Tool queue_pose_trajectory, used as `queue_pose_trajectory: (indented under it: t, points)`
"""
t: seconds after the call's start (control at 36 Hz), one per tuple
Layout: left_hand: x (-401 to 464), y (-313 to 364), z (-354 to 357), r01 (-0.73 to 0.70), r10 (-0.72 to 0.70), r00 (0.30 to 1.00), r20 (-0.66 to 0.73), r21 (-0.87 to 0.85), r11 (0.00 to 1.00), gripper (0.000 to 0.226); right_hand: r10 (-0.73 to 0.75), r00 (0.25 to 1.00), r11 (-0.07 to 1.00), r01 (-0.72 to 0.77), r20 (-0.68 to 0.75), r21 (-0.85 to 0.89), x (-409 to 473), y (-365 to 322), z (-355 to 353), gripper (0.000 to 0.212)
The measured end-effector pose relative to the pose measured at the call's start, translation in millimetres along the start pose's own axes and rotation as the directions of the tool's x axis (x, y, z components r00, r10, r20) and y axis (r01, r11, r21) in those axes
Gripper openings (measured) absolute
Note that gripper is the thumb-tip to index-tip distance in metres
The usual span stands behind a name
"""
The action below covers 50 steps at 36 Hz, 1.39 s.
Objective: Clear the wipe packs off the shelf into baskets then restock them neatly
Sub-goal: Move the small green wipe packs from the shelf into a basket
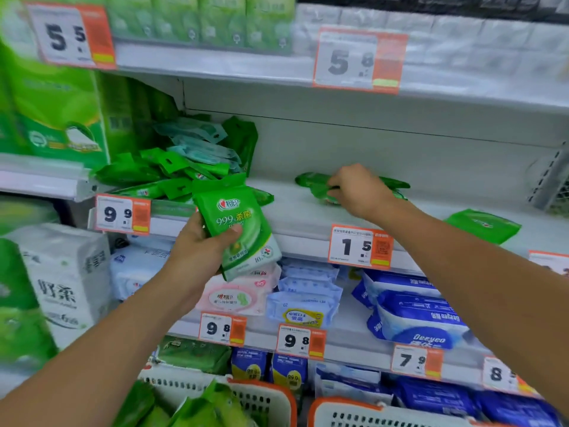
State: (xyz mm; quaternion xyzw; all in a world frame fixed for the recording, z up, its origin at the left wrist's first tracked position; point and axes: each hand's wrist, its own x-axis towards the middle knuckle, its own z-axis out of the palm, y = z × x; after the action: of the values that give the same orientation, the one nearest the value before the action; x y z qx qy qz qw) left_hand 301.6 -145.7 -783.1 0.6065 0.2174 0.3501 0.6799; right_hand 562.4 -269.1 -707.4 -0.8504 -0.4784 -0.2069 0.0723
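On a supermarket shelf [308, 211], a green wipe pack [320, 188] is pinched by the right hand [358, 192]. Another pack [238, 224] is gripped by the left hand [200, 245]. Both are best lowered into the basket [264, 399].

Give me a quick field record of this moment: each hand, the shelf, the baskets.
left hand: grips a flat green plastic wipe pack in front of the shelf edge
right hand: grasps a crumpled green wipe pack lying on the white metal shelf
shelf left: loose heap of green packs
shelf right: one green pack at the front edge
baskets: two white perforated baskets with orange rims, left one holds green packs
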Motion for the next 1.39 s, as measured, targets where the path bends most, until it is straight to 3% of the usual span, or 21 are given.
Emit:
queue_pose_trajectory:
  t: [0.06,0.11,0.17,0.19,0.25,0.31,0.44,0.53,0.64,0.75,0.94,1.0,1.08,1.17,1.25,1.39]
  points:
    - [-2.2,2.2,-6.1,-0.019,0.019,0.999,-0.039,-0.011,1.0,0.037,0.04,0.988,0.979,-0.008,-0.152,0.203,-9.1,-1.6,-16.8,0.044]
    - [-4.3,5.0,-8.9,-0.016,0.013,0.998,-0.066,-0.04,0.999,0.035,0.132,0.965,0.838,0.015,-0.229,0.546,-19.9,-10.9,-35.4,0.032]
    - [-7.6,9.3,-8.2,0.003,-0.009,0.998,-0.069,-0.08,0.997,0.034,0.107,0.991,0.596,0.002,-0.083,0.803,-37.0,-26.0,-55.4,0.016]
    - [-9.9,12.2,-7.0,0.014,-0.021,0.998,-0.062,-0.1,0.995,0.034,0.037,0.999,0.548,-0.003,-0.02,0.836,-45.5,-32.6,-63.8,0.015]
    - [-14.2,16.4,-3.2,0.052,-0.055,0.998,-0.02,-0.138,0.989,0.036,-0.073,0.997,0.588,0.036,0.008,0.808,-58.9,-39.0,-73.9,0.018]
    - [-20.1,17.9,1.3,0.087,-0.082,0.996,0.041,-0.144,0.986,0.038,-0.078,0.996,0.618,0.073,-0.031,0.783,-69.1,-41.5,-80.4,0.019]
    - [-32.3,19.7,6.4,0.074,-0.065,0.996,0.066,-0.138,0.988,0.037,0.135,0.98,0.459,0.069,-0.146,0.886,-87.8,-37.0,-98.0,0.012]
    - [-38.9,21.1,3.4,0.09,-0.08,0.99,0.113,-0.095,0.991,0.036,0.028,0.998,0.393,-0.056,0.049,0.918,-102.4,-33.1,-91.1,0.012]
    - [-50.8,21.5,2.7,0.189,-0.185,0.947,0.261,0.008,0.982,0.042,-0.075,0.969,0.293,-0.205,0.236,0.934,-129.6,-46.2,-48.5,0.02]
    - [-62.5,14.6,5.7,0.227,-0.255,0.906,0.339,0.121,0.966,0.044,-0.054,0.956,0.316,-0.256,0.287,0.913,-141.3,-57.9,-21.3,0.027]
    - [-66.8,5.4,-21.2,0.26,-0.343,0.879,0.332,0.269,0.927,0.039,-0.124,0.921,0.321,-0.315,0.369,0.893,-133.2,-83.6,0.3,0.016]
    - [-64.7,0.3,-39.0,0.272,-0.403,0.857,0.319,0.384,0.882,0.036,-0.159,0.882,0.329,-0.375,0.443,0.867,-132.8,-93.3,13.3,0.018]
    - [-69.1,-12.6,-71.2,0.316,-0.526,0.811,0.255,0.566,0.762,0.032,-0.199,0.829,0.425,-0.408,0.523,0.808,-132.9,-119.1,39.6,0.014]
    - [-79.8,-29.6,-106.6,0.378,-0.625,0.769,0.132,0.695,0.612,0.033,-0.137,0.816,0.455,-0.451,0.561,0.768,-135.2,-157.8,75.0,0.011]
    - [-81.3,-46.2,-143.6,0.444,-0.642,0.766,-0.017,0.736,0.511,0.042,-0.107,0.755,0.356,-0.578,0.647,0.734,-139.2,-196.6,107.1,0.009]
    - [-81.4,-54.3,-179.1,0.491,-0.702,0.695,-0.156,0.816,0.305,0.028,-0.064,0.656,0.251,-0.719,0.752,0.648,-141.6,-256.8,138.6,0.015]
